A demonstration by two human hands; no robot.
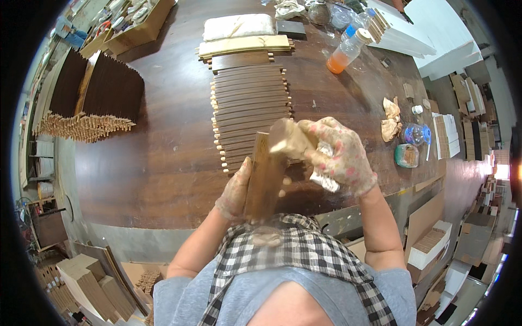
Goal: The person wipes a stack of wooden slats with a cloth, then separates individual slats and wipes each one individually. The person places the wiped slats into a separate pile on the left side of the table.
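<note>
My gloved left hand is closed around the side of a dark brown wooden slat, held tilted in front of my checked apron. My right hand, in a pink-spotted glove, grips a tan pad, blurred by motion, over the slat's upper end. I cannot make out whether the pad is cloth or a block. A crumpled white rag shows under the same hand. Just beyond, a row of dark slats with pale dowel ends lies across the brown table.
Tall stacks of dark slats stand at the left, near a cardboard box of supplies. Behind the row lie pale slats and a white padded bundle. Rightward are an orange-filled bottle, a jar and crumpled paper.
</note>
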